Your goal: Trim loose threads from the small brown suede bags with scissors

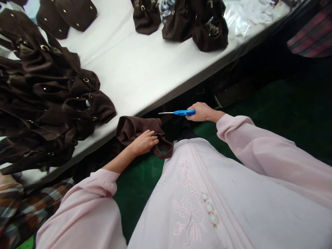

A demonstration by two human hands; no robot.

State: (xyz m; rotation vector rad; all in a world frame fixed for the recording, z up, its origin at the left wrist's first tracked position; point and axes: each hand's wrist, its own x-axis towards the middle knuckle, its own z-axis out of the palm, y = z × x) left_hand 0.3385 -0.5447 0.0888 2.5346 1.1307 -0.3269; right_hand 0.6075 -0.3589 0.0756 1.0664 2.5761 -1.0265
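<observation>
My left hand (145, 141) is closed on a dark brown fabric bag (129, 126), which hangs off the near side of the table. The bag's looped handle (166, 149) dangles toward my body. My right hand (199, 112) grips a tool with a blue handle (184, 112) and a slim metal tip, probably scissors or snips. That tip points left, above the bag and apart from it. My right fingers wrap round the blue handle.
A white-covered table (140, 72) runs diagonally ahead. Many brown bags (52, 90) are heaped at its left; several more bags (178, 24) stand at the back, beside clear plastic (241, 20). Plaid cloth (33, 204) shows at lower left and a plaid garment (313, 36) at upper right.
</observation>
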